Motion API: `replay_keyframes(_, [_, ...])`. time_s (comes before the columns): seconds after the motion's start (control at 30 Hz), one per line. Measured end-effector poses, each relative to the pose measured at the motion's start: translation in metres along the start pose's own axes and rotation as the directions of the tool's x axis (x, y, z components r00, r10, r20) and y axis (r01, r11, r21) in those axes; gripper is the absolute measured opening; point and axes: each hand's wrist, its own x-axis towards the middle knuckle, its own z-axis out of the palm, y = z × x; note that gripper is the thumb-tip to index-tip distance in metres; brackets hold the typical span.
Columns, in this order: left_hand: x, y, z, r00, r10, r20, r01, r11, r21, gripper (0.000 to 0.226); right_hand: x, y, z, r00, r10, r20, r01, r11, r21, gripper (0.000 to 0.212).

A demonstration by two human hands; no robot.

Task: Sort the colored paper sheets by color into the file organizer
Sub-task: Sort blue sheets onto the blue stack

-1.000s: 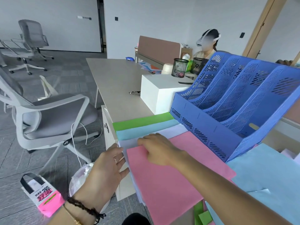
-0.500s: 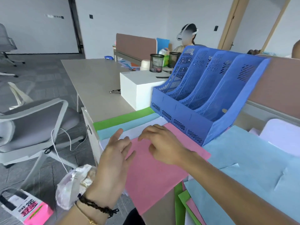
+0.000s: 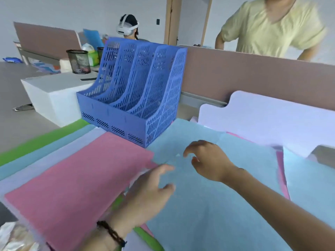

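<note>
A blue mesh file organizer [image 3: 134, 98] with several slots stands on the desk, its slots showing no paper. In front of it lies a pink sheet [image 3: 72, 180] on top of fanned lavender, light blue and green sheets [image 3: 36, 142]. To the right spreads a large light blue sheet [image 3: 208, 205] over a mixed pile. My right hand [image 3: 208, 160] hovers over that light blue sheet with fingers loosely curled, holding nothing. My left hand [image 3: 150, 192] hangs above the edge where pink and blue meet, fingers relaxed and spread.
Lavender sheets [image 3: 262, 120] lie at the right against a brown desk divider [image 3: 253, 77]. A white box [image 3: 54, 95] and a black mesh cup [image 3: 78, 61] sit left of the organizer. A person in a yellow shirt [image 3: 272, 28] stands behind the divider; another with a headset sits farther back.
My view swung right. Both hands left the pink sheet and moved right, over the light blue sheet. A person in yellow came into view.
</note>
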Motion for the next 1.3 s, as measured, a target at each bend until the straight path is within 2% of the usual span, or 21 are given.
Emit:
replay_keyframes(0.03, [0.001,0.004,0.012,0.998,0.031,0.049,-0.043,0.961,0.274,0.046,-0.011,0.016,-0.002,0.997,0.082,0.008,-0.082,0.996,-0.016,0.043])
replay_keyframes(0.07, [0.001,0.010,0.023,0.996,0.030,0.086,-0.066,0.883,0.466,0.051,-0.022,0.030,-0.003,0.987,0.158,0.015,-0.158,0.987,-0.029,0.043])
replay_keyframes(0.1, [0.002,0.014,0.033,0.994,0.020,0.107,-0.077,0.820,0.567,0.054,-0.034,0.043,-0.005,0.974,0.224,0.024,-0.223,0.974,-0.044,0.044])
replay_keyframes(0.2, [0.016,0.019,0.056,0.993,0.031,0.118,-0.102,0.738,0.667,0.063,-0.071,0.070,-0.006,0.932,0.358,0.053,-0.352,0.932,-0.090,0.043])
replay_keyframes(0.3, [0.035,0.021,0.072,0.990,-0.008,0.140,-0.092,0.718,0.690,0.069,-0.104,0.087,-0.005,0.898,0.436,0.049,-0.432,0.898,-0.084,0.039])
replay_keyframes(0.47, [0.073,0.036,0.095,0.980,0.040,0.195,-0.165,0.717,0.677,0.074,-0.138,0.100,-0.007,0.883,0.464,0.063,-0.466,0.884,0.024,0.044])
replay_keyframes(0.67, [0.122,0.055,0.122,0.945,0.054,0.324,-0.265,0.706,0.657,0.080,-0.152,0.117,-0.001,0.820,0.573,-0.001,-0.573,0.820,-0.003,0.052])
replay_keyframes(0.8, [0.150,0.065,0.136,0.901,0.135,0.412,-0.380,0.700,0.604,0.082,-0.150,0.126,0.004,0.852,0.523,0.007,-0.522,0.849,0.076,0.056])
replay_keyframes(0.9, [0.162,0.065,0.142,0.866,0.288,0.409,-0.474,0.734,0.486,0.076,-0.149,0.132,0.004,0.854,0.519,-0.036,-0.513,0.851,0.108,0.057])
replay_keyframes(0.97, [0.168,0.057,0.133,0.900,0.363,0.240,-0.435,0.769,0.469,0.064,-0.148,0.132,0.005,0.873,0.487,-0.026,-0.484,0.871,0.090,0.063])
replay_keyframes(1.0, [0.171,0.051,0.123,0.932,0.335,0.136,-0.358,0.797,0.487,0.060,-0.148,0.131,0.006,0.889,0.457,0.012,-0.457,0.887,0.069,0.067])
replay_keyframes(1.07, [0.177,0.036,0.098,0.984,0.178,0.013,-0.155,0.818,0.555,0.057,-0.148,0.129,0.012,0.915,0.388,0.110,-0.392,0.920,0.019,0.071])
replay_keyframes(1.1, [0.178,0.031,0.086,0.996,0.093,0.001,-0.076,0.806,0.587,0.059,-0.148,0.129,0.014,0.912,0.384,0.146,-0.387,0.922,-0.006,0.077])
replay_keyframes(1.17, [0.176,0.024,0.070,0.999,-0.010,0.033,-0.011,0.806,0.592,0.064,-0.149,0.133,0.016,0.890,0.440,0.124,-0.434,0.898,-0.069,0.090])
replay_keyframes(1.23, [0.171,0.023,0.064,0.995,-0.020,0.093,-0.035,0.829,0.558,0.072,-0.147,0.133,0.011,0.844,0.528,0.096,-0.513,0.846,-0.145,0.081])
replay_keyframes(1.3, [0.165,0.024,0.061,0.988,-0.005,0.155,-0.079,0.846,0.528,0.083,-0.146,0.133,0.009,0.804,0.589,0.085,-0.561,0.798,-0.221,0.084])
